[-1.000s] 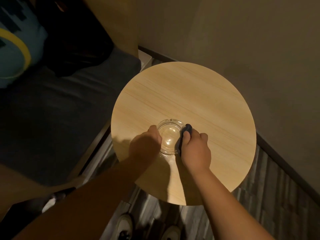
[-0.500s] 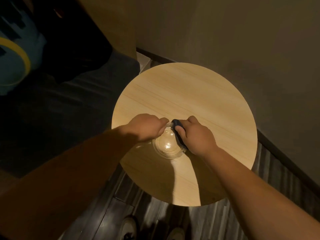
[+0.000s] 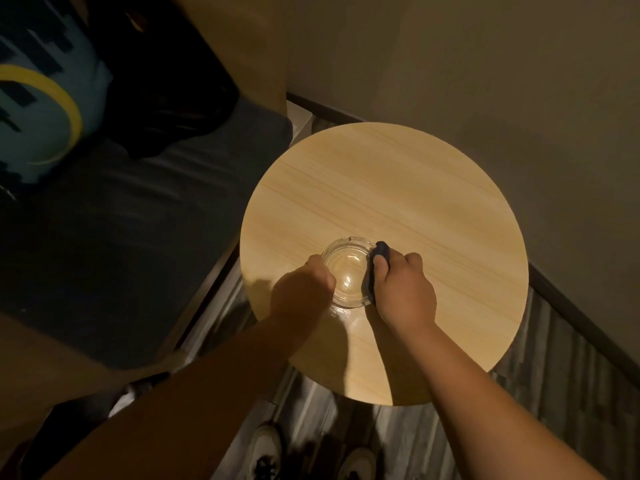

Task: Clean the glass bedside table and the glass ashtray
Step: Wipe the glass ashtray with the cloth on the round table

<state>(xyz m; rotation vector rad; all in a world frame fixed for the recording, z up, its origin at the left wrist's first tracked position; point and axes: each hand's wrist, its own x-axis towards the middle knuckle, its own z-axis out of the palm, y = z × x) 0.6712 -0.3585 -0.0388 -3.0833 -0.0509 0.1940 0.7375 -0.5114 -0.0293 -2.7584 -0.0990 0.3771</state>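
Observation:
A clear glass ashtray [image 3: 348, 271] rests on the round, wood-look bedside table [image 3: 415, 188], near its front. My left hand [image 3: 301, 289] grips the ashtray's left rim and covers that side. My right hand [image 3: 403, 289] is closed around a dark blue cloth [image 3: 379, 258], which presses against the ashtray's right rim. Part of the cloth is hidden under my fingers.
A dark bed [image 3: 114, 230] with a teal and yellow pillow [image 3: 41, 112] and a black bundle [image 3: 166, 98] lies to the left. A wall [image 3: 485, 64] and dark skirting [image 3: 581, 323] run behind and right. My shoes [image 3: 266, 448] stand on the plank floor below the table.
Both hands with the ashtray moved back towards me from further over the table. The cloth now lies along the ashtray's right rim, as it did one second ago.

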